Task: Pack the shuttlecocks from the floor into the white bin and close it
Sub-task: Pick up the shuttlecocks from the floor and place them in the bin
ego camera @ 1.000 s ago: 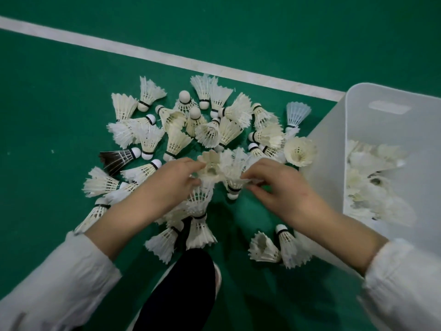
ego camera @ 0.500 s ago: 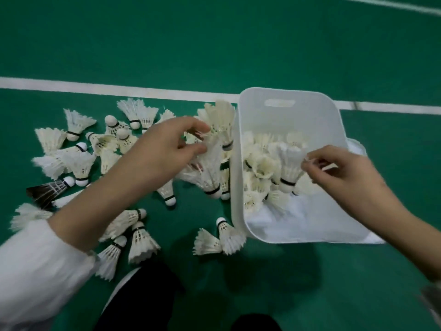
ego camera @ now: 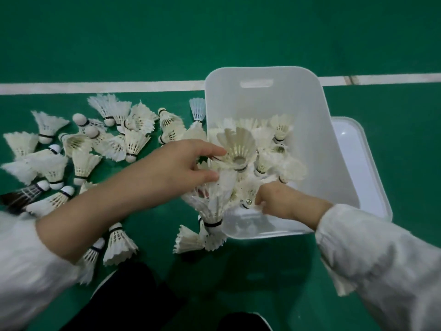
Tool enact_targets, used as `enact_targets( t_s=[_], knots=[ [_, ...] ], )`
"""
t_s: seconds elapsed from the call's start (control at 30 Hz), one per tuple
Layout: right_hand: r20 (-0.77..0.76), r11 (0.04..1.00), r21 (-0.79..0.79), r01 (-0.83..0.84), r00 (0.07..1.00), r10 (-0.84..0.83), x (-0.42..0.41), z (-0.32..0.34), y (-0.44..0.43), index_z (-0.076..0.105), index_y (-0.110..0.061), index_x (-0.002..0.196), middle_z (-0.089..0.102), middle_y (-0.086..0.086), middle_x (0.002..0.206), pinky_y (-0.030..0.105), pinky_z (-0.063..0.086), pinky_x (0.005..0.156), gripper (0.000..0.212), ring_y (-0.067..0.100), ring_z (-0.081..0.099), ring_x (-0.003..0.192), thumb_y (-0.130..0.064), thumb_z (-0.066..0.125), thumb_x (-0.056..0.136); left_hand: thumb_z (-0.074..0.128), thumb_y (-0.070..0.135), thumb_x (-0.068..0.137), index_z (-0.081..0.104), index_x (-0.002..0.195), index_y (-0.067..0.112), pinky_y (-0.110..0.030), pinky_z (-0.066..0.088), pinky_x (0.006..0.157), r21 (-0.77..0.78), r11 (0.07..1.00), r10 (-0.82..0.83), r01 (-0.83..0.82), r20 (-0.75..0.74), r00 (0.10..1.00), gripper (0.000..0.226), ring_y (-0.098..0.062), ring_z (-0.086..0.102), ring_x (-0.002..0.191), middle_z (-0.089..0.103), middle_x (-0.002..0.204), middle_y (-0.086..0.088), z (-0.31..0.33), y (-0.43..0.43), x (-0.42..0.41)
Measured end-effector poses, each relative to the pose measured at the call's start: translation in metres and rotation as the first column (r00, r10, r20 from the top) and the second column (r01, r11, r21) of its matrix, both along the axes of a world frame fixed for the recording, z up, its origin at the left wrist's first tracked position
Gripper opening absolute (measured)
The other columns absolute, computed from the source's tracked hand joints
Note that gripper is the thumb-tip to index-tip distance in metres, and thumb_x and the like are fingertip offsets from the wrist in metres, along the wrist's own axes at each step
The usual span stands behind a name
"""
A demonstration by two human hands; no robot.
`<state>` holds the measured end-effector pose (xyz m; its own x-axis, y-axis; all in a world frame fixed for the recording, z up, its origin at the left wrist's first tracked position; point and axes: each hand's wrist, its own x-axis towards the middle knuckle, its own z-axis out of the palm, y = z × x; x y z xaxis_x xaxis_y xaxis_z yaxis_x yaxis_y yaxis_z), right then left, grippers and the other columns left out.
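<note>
**Left hand brings a bunch of shuttlecocks to the bin's rim**

The white bin (ego camera: pixel 319 144) stands open on the green floor (ego camera: pixel 214 37), its far wall, with a handle slot, reaching past a white court line (ego camera: pixel 95 87). A flat white lid (ego camera: pixel 358 163) lies against the bin's right side, partly hidden behind it.

The left hand (ego camera: pixel 181 168) is at the bin's left rim. Its thumb and curled fingers pinch a nested bunch of shuttlecocks (ego camera: pixel 214 201) by the feathers, the cork end hanging down outside the rim. Its forefinger reaches over the rim towards an upturned shuttlecock (ego camera: pixel 237 146) lying on top of the pile in the bin (ego camera: pixel 279 130).

The right hand (ego camera: pixel 279 201) is inside the bin near its front wall. The fingers bend down among the feathers, and I cannot tell whether they hold anything.

Left of the bin, many loose shuttlecocks (ego camera: pixel 114 139) lie scattered on the floor. A dark-feathered one (ego camera: pixel 21 195) lies farthest from the bin. Two more (ego camera: pixel 191 240) lie just outside the bin's near left corner.
</note>
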<state>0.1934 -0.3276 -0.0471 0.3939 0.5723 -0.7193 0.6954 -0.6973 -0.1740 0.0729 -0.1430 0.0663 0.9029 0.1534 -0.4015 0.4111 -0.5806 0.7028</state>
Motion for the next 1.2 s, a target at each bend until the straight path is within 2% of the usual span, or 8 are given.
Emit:
enact_targets(
  t_s=[0.2, 0.33, 0.47, 0.63, 0.77, 0.9, 1.07, 1.2],
  knots=[
    [-0.107, 0.998, 0.024, 0.064, 0.992, -0.061, 0.011, 0.031, -0.011, 0.055, -0.019, 0.126, 0.051, 0.001, 0.137, 0.028, 0.036, 0.100, 0.039, 0.020, 0.048, 0.124, -0.012, 0.057, 0.088, 0.064, 0.033, 0.083, 0.052, 0.123, 0.044, -0.021, 0.050, 0.075, 0.000, 0.998, -0.055, 0.055, -0.038, 0.998, 0.043, 0.003, 0.062, 0.079, 0.061, 0.111, 0.018, -0.011, -0.003, 0.010],
    [0.132, 0.867, 0.435, 0.243, 0.936, -0.328, 0.016, 0.074, -0.019, 0.066, -0.021, 0.101, 0.068, -0.003, 0.100, 0.030, 0.049, 0.083, 0.016, 0.018, 0.063, 0.094, -0.021, 0.053, 0.091, 0.066, 0.031, 0.082, 0.053, 0.121, 0.044, -0.013, 0.041, 0.057, -0.033, 0.998, -0.055, 0.053, -0.054, 0.997, 0.043, 0.008, 0.059, 0.061, 0.057, 0.073, 0.025, -0.012, -0.002, 0.014],
    [-0.095, 0.653, 0.704, 0.278, 0.949, -0.301, 0.007, 0.112, -0.016, 0.047, -0.034, 0.120, 0.058, -0.011, 0.086, 0.025, 0.049, 0.067, 0.039, 0.009, 0.059, 0.072, -0.021, 0.062, 0.086, 0.067, 0.030, 0.082, 0.054, 0.121, 0.042, -0.027, 0.052, 0.078, -0.061, 0.997, -0.049, 0.046, -0.047, 0.998, 0.043, 0.004, 0.063, 0.069, 0.056, 0.074, 0.027, -0.013, -0.005, 0.014],
    [0.213, 0.842, 0.539, -0.008, 0.969, -0.128, 0.001, 0.099, 0.003, 0.064, -0.027, 0.100, 0.062, -0.008, 0.095, 0.037, 0.049, 0.075, 0.020, 0.017, 0.061, 0.083, -0.038, 0.059, 0.084, 0.066, 0.024, 0.083, 0.053, 0.122, 0.040, -0.006, 0.040, 0.054, -0.063, 0.997, -0.041, 0.043, 0.030, 0.999, 0.044, 0.008, 0.059, 0.061, 0.058, 0.072, 0.031, -0.014, -0.012, 0.013],
    [0.155, 0.787, 0.572, 0.232, 0.911, -0.382, 0.024, 0.105, -0.013, 0.070, -0.020, 0.090, 0.066, -0.003, 0.085, 0.031, 0.045, 0.070, 0.017, 0.017, 0.058, 0.078, -0.034, 0.063, 0.084, 0.063, 0.025, 0.084, 0.053, 0.112, 0.043, -0.007, 0.042, 0.055, -0.015, 1.000, 0.024, -0.022, 0.143, 0.989, 0.034, 0.005, 0.062, 0.073, 0.059, 0.098, 0.024, -0.009, -0.007, 0.009],
    [0.178, 0.919, 0.177, 0.353, 0.907, -0.382, 0.036, 0.098, -0.042, 0.072, -0.009, 0.086, 0.070, 0.007, 0.075, 0.026, 0.047, 0.054, 0.019, 0.020, 0.062, 0.056, -0.027, 0.063, 0.085, 0.061, 0.026, 0.086, 0.062, 0.093, 0.026, -0.017, 0.047, 0.067, 0.108, 0.989, 0.070, -0.096, 0.220, 0.973, 0.007, 0.000, 0.061, 0.076, 0.062, 0.086, 0.014, -0.008, -0.002, 0.012],
    [0.261, 0.988, -0.066, 0.140, 0.958, -0.119, 0.023, 0.071, -0.036, 0.043, -0.010, 0.061, 0.065, 0.017, 0.088, 0.026, 0.041, 0.053, 0.033, 0.030, 0.054, 0.067, -0.021, 0.053, 0.090, 0.053, 0.029, 0.089, 0.056, 0.086, 0.023, -0.018, 0.042, 0.060, 0.253, 0.967, -0.055, -0.016, 0.271, 0.961, 0.007, -0.002, 0.055, 0.072, 0.058, 0.079, 0.012, -0.015, -0.012, 0.021],
    [0.223, 0.991, -0.104, 0.084, 0.973, -0.059, 0.021, 0.046, -0.025, 0.060, -0.007, 0.101, 0.063, 0.014, 0.105, 0.024, 0.037, 0.060, 0.018, 0.027, 0.057, 0.079, -0.014, 0.046, 0.093, 0.049, 0.029, 0.092, 0.052, 0.090, 0.021, -0.028, 0.042, 0.055, 0.294, 0.956, -0.084, 0.009, 0.243, 0.966, 0.009, -0.011, 0.053, 0.058, 0.058, 0.064, 0.006, -0.020, -0.016, 0.029]
  ],
)
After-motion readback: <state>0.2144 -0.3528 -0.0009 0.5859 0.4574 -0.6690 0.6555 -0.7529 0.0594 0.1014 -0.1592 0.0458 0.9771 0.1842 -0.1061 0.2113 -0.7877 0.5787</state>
